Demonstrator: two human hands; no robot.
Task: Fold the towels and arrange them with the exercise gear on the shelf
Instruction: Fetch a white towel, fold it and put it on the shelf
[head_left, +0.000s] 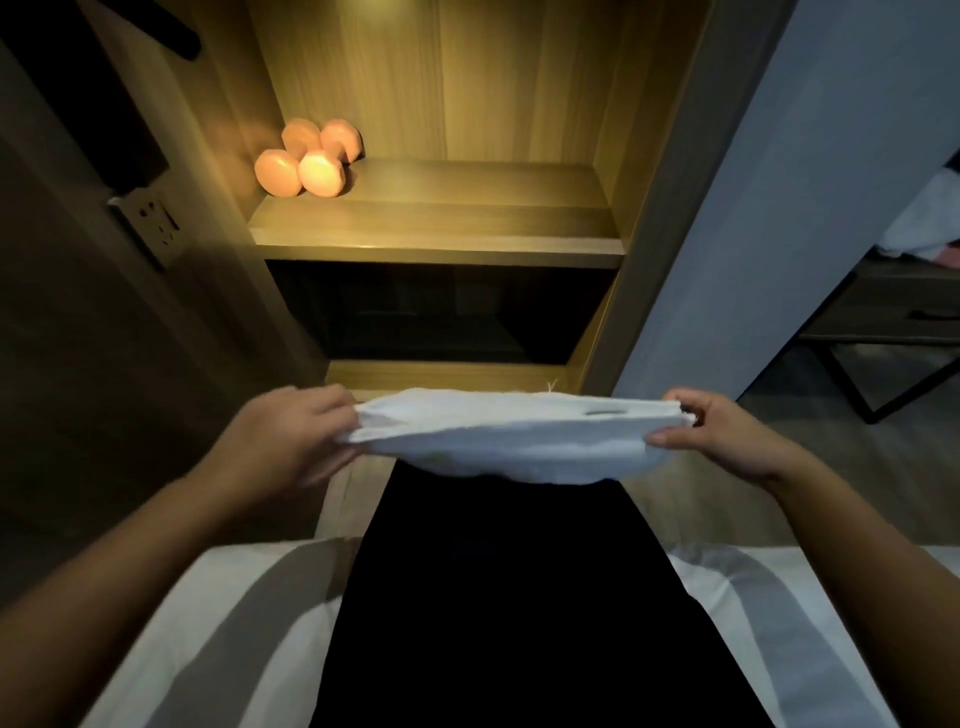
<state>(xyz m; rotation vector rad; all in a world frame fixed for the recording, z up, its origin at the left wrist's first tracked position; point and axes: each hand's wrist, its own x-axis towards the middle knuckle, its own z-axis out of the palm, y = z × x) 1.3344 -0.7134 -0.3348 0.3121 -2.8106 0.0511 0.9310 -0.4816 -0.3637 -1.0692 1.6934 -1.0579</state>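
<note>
Folded white towel (498, 441), held flat mid-air below the shelf (441, 228): left hand (291, 436) pinches its 9 o'clock end, right hand (727, 441) its 3 o'clock end. Pink dumbbells (309, 158) sit at 11 o'clock.

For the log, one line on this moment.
folded white towel held level | left hand grips left end | right hand pinches right end | pink dumbbells on shelf

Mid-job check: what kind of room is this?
Most likely a bedroom, perhaps in a hotel: what looks like white-and-grey bedding lies at the near edge, a lit built-in wooden shelf holds two pink dumbbells, and a wall socket sits on the panel to its left.
</note>
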